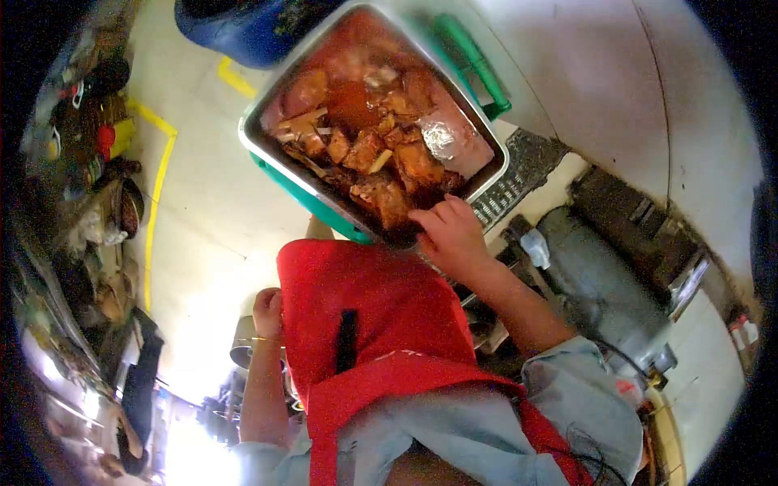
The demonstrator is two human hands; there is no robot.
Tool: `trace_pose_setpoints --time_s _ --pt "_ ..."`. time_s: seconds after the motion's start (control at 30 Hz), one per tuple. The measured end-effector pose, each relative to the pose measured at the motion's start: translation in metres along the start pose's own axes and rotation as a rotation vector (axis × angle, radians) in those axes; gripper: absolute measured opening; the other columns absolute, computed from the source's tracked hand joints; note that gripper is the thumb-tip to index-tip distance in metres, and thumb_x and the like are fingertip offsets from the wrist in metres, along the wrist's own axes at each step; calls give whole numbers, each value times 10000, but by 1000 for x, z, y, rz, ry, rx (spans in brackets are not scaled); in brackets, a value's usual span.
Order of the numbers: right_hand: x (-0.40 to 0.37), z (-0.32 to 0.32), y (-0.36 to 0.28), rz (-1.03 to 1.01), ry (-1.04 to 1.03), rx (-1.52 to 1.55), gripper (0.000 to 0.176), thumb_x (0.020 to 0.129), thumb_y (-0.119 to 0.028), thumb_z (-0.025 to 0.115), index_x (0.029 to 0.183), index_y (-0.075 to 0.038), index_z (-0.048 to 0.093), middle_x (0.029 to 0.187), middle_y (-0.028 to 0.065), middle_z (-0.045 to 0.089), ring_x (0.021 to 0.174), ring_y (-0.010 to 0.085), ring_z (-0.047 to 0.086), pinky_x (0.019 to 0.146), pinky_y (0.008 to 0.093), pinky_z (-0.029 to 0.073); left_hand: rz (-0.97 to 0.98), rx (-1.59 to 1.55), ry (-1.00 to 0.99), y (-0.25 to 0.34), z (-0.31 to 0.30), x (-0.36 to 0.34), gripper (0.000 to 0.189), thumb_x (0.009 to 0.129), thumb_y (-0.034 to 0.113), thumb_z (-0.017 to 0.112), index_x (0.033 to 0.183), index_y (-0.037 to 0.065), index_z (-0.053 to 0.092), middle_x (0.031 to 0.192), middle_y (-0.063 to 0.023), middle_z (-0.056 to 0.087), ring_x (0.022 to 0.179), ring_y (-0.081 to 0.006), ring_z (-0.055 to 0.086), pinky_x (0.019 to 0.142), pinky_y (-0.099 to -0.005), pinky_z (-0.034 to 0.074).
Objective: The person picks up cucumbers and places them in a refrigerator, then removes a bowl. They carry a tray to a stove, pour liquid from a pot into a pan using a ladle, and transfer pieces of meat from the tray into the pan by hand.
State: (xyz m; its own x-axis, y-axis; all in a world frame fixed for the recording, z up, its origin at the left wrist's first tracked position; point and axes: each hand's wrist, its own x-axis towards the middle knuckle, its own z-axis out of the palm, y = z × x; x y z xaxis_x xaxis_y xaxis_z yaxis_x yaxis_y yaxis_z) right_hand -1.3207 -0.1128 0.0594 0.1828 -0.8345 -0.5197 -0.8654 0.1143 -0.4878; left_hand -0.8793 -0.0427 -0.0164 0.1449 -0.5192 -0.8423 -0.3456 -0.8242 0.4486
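A deep metal tray [247, 121] holds chunks of browned meat [365, 150] in reddish sauce, with pale strips among them. My right hand [455, 235] is at the tray's near right rim, its fingers bent over the edge and closed on it, the fingertips close to the meat. Lower left, my left hand [267, 312] is curled closed beside the edge of my red apron [381, 300], with a thin bracelet at the wrist. Nothing shows in that hand, though its palm is hidden.
Green handles or edges [470, 65] show on both sides of the tray. A blue container [235, 36] stands beyond it. At right lie a dark grey cylinder [596, 259] and a perforated metal piece [498, 198]. Yellow tape [154, 219] marks the floor, with cluttered items at far left.
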Motion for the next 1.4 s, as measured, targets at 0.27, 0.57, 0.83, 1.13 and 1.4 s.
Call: trace_pose_setpoints --time_s 0.27,0.57,0.83,1.13,1.4 --pt "-16 12 -12 -4 407 5 451 694 -69 631 1134 -155 580 903 70 584 1029 270 531 1025 530 307 321 155 -78 71 7 25 155 875 74 574 1006 -9 580 956 -87 616 870 -153 576 794 -273 469" --pt "-21 54 -23 334 568 174 490 680 -49 642 1156 -146 574 945 71 604 1107 275 516 1065 579 185 380 267 -212 158 38 69 168 869 64 566 1024 -1 570 965 -57 601 864 -122 542 773 -249 451" --pt "10 68 -78 558 781 341 375 684 -18 625 1046 -118 621 999 72 635 1037 294 552 1016 512 326 421 263 -287 277 15 128 125 884 75 555 1000 29 561 965 -73 620 824 -143 582 754 -258 474" --pt "33 58 -126 761 863 344 497 647 -31 650 1127 -126 565 1048 55 605 1143 295 488 1008 503 330 412 367 -483 328 20 149 180 860 93 573 1030 37 561 974 -71 624 810 -140 585 722 -248 489" --pt "16 98 -138 838 1024 478 422 674 -64 648 1088 -106 581 1032 81 601 1058 293 526 956 448 388 142 662 -717 295 18 164 220 867 161 610 1033 29 551 915 -80 627 757 -144 587 662 -254 483"
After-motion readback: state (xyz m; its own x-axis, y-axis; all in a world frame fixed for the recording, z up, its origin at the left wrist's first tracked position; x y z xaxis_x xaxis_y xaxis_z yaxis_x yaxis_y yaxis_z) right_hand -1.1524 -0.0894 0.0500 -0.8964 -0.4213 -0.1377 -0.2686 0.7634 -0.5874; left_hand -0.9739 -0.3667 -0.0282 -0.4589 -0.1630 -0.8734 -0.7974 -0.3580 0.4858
